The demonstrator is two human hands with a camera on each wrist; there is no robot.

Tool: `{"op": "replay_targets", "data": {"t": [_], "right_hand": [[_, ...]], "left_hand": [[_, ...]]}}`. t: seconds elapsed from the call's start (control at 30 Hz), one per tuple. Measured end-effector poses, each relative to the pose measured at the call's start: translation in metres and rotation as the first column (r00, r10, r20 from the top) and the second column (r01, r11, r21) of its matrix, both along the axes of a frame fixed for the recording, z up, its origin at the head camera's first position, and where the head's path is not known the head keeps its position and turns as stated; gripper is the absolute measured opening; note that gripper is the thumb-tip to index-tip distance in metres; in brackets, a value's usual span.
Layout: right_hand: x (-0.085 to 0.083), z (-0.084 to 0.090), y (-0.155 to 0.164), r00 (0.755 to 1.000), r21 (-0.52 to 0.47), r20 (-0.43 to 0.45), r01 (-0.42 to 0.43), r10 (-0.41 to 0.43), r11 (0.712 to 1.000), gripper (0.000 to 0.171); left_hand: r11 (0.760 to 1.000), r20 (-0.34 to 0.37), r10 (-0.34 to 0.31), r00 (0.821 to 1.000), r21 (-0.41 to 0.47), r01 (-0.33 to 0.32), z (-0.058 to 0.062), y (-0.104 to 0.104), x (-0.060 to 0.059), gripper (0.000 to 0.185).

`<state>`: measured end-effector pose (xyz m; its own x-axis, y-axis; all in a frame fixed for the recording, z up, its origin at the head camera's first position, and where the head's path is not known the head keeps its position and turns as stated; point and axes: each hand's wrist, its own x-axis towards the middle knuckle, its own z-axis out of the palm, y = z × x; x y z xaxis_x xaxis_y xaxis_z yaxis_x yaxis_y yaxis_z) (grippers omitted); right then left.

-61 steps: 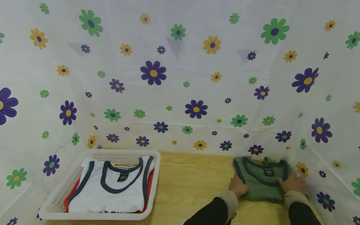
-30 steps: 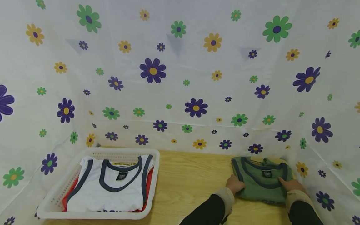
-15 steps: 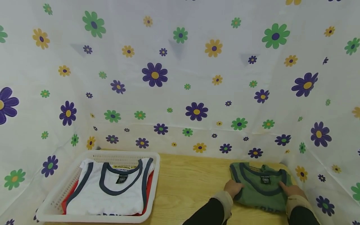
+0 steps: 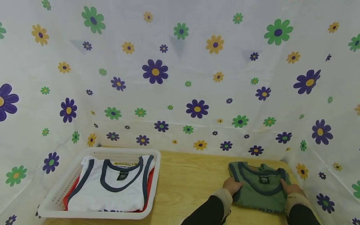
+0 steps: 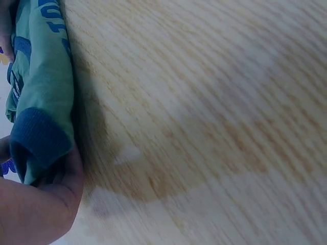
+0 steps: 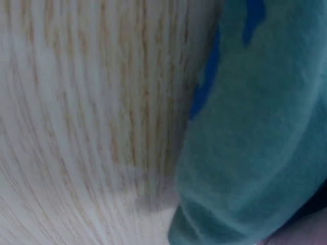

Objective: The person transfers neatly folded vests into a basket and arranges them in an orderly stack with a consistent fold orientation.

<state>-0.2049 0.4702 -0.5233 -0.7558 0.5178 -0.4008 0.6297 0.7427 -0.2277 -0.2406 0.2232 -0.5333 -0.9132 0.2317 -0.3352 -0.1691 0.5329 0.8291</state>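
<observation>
A folded green T-shirt (image 4: 258, 195) with dark navy trim lies at the right of the table in the head view. My left hand (image 4: 232, 185) grips its left edge, thumb on top. In the left wrist view the fingers (image 5: 74, 171) curl under the navy sleeve band (image 5: 41, 135). My right hand (image 4: 293, 188) holds the opposite edge with the thumb over the cloth; its other fingers are hidden. The right wrist view shows the shirt's green front fold (image 6: 245, 148) with blue print, and a bit of the hand in the lower right corner.
A white plastic basket (image 4: 112, 215) stands at the left, holding a folded white T-shirt (image 4: 112, 200) with navy trim over a red cloth (image 4: 150, 181). Wooden tabletop (image 4: 188, 178) lies between basket and green shirt. A flower-print sheet (image 4: 180, 93) surrounds the back and sides.
Both hands have shifted the green shirt slightly left and toward me. More of its front print now shows. The basket and white shirt have stayed put.
</observation>
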Motion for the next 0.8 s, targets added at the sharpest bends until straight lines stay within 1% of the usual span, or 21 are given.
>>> {"op": "replay_targets", "data": {"t": [0.07,0.13,0.2,0.27,0.3,0.43,0.5,0.57,0.67,0.8], "right_hand": [[0.002,-0.002,0.002,0.999,0.016,-0.042,-0.022,0.022,1.0,0.073],[0.004,-0.005,0.005,0.994,0.016,-0.111,-0.005,0.007,1.0,0.065],[0.007,-0.008,0.007,0.983,0.01,-0.186,0.005,-0.003,1.0,0.057],[0.007,-0.01,0.006,0.968,-0.015,-0.248,0.044,-0.046,0.999,0.05],[0.007,-0.01,0.004,0.959,-0.03,-0.271,0.076,-0.081,0.997,0.047],[0.013,-0.012,0.001,0.942,-0.047,-0.317,0.099,-0.109,0.994,0.048],[0.015,-0.011,0.0,0.932,-0.043,-0.349,0.088,-0.098,0.995,0.048],[0.015,-0.009,0.0,0.918,-0.037,-0.391,0.059,-0.069,0.998,0.05],[0.015,-0.005,-0.002,0.894,-0.031,-0.445,0.044,-0.053,0.999,0.052],[0.016,0.003,-0.008,0.86,-0.05,-0.504,0.07,-0.086,0.996,0.054]], "left_hand": [[1.0,-0.003,0.003,1.0,0.015,-0.003,-0.002,0.001,0.0,0.05],[0.999,-0.001,0.002,1.0,0.04,-0.002,-0.004,0.002,0.001,0.051],[0.998,-0.01,-0.004,1.0,0.059,0.005,-0.006,0.002,0.002,0.051],[0.997,-0.022,-0.017,1.0,0.072,0.019,-0.006,0.0,0.001,0.051],[0.997,-0.032,-0.026,0.999,0.075,0.029,-0.007,0.0,0.001,0.051],[0.994,-0.064,-0.055,0.996,0.092,0.06,-0.013,-0.002,0.001,0.052],[0.991,-0.085,-0.068,0.994,0.11,0.077,-0.015,-0.003,0.0,0.054],[0.987,-0.089,-0.074,0.993,0.139,0.086,-0.012,-0.005,-0.002,0.055],[0.981,-0.088,-0.079,0.993,0.169,0.093,-0.006,-0.008,-0.004,0.057],[0.983,-0.116,-0.08,0.99,0.154,0.098,0.005,-0.016,-0.006,0.059]]}}
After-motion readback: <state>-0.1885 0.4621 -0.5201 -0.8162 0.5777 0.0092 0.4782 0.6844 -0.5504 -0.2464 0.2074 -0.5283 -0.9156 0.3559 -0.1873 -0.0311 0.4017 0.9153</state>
